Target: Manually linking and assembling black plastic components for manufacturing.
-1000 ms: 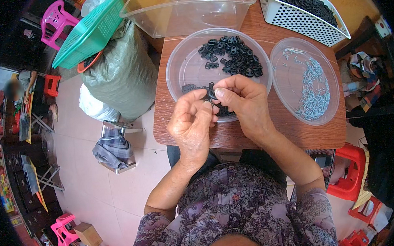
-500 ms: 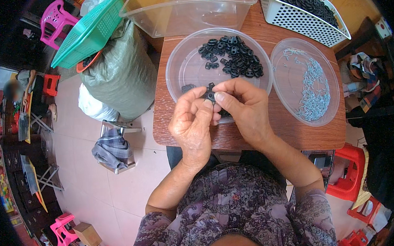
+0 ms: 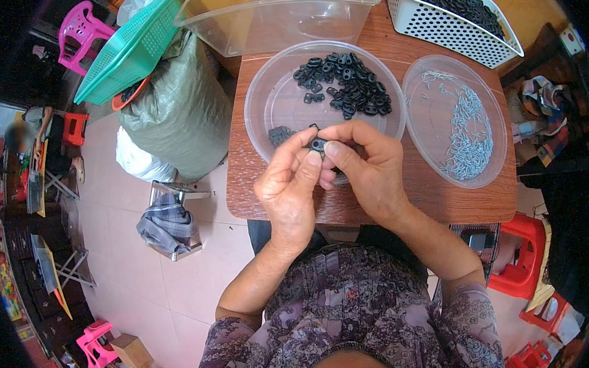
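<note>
A small black plastic piece with two round holes (image 3: 318,144) is pinched between my two hands, over the near part of a clear round tub (image 3: 255,109). My left hand (image 3: 291,191) grips it from the left with thumb and fingertips. From the right, the thumb and forefinger of my right hand (image 3: 371,164) close on its other end. Inside the tub lies a heap of similar black pieces (image 3: 353,89), and a small dark grey clump (image 3: 279,135) rests near its left wall. My fingers hide part of the held piece.
Right of the tub, a shallow clear round tray (image 3: 434,158) holds many silvery screws (image 3: 468,133). Behind stand a white perforated basket (image 3: 444,33) of black parts and a clear rectangular bin (image 3: 278,23). A stuffed sack (image 3: 175,110) and a cloth-draped stool (image 3: 169,225) are left of the table.
Between my fingertips the black piece has turned, and its two-holed face now shows more plainly. Both hands stay in nearly the same place, still pinching.
</note>
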